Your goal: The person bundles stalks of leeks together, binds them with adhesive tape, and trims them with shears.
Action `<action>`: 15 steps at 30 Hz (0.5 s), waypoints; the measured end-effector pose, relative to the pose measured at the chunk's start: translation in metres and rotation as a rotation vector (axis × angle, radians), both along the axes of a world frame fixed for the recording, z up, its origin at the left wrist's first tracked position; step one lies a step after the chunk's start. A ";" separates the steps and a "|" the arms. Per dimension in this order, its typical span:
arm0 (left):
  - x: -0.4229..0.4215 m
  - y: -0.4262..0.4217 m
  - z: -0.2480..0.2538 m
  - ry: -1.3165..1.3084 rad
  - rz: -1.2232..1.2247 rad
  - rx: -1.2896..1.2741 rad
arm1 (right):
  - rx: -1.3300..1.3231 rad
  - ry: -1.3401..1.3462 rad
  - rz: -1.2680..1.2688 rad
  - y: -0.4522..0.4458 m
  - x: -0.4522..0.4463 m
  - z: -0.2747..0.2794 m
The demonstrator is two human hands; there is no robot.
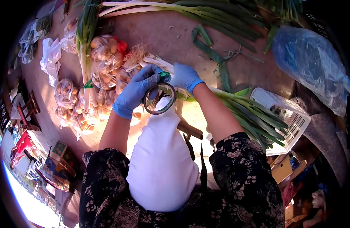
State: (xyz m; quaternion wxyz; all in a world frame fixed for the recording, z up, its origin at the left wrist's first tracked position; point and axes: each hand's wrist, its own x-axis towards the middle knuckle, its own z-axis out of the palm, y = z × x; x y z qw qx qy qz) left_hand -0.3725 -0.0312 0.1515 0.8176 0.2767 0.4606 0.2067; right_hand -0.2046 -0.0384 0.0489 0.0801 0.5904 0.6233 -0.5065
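My left hand (139, 89), in a blue glove, is closed on a roll of tape (147, 102), with some green tape bunched at its fingertips. Around the white stems of a bunch of leeks (247, 112) my right hand (185, 78), also gloved in blue, is wrapped. The leeks' stringy roots (136, 56) point to the upper left and their green leaves fan out to the lower right. Both hands are close together over the stems. The fingertips of my right hand are partly hidden.
Clear bags of round brownish produce (103, 62) lie at left, beside a taped leek bunch (84, 57). More leeks (205, 13) lie along the far side. At right are a white plastic basket (302, 121) and a blue plastic bag (309, 62). White cloth (161, 167) fills the near middle.
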 end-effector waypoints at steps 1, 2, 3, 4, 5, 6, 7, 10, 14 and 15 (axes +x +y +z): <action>0.008 0.007 0.010 -0.103 0.068 0.005 | 0.027 0.028 0.011 -0.002 0.000 -0.005; 0.008 0.012 0.009 -0.216 0.111 -0.009 | 0.057 0.054 0.022 -0.004 0.000 -0.016; 0.009 0.016 0.008 -0.331 0.150 -0.028 | 0.086 0.080 0.033 -0.007 0.000 -0.025; 0.012 0.019 0.001 -0.320 0.183 -0.050 | 0.124 0.121 -0.002 -0.012 0.000 -0.031; 0.017 0.022 -0.006 -0.309 0.215 -0.072 | 0.163 0.161 -0.038 -0.016 0.000 -0.037; 0.020 0.024 -0.014 -0.298 0.247 -0.093 | 0.203 0.202 -0.074 -0.018 0.000 -0.040; 0.017 0.021 -0.029 -0.262 0.223 -0.172 | 0.199 0.150 -0.027 -0.016 0.000 -0.037; 0.011 0.007 -0.054 0.019 0.168 -0.309 | 0.042 0.086 0.026 -0.010 0.001 -0.030; -0.002 -0.008 -0.064 0.184 0.117 -0.219 | 0.002 0.026 0.011 -0.006 -0.003 -0.015; -0.006 -0.009 -0.063 0.224 0.105 -0.213 | 0.008 0.027 0.012 -0.005 -0.003 -0.009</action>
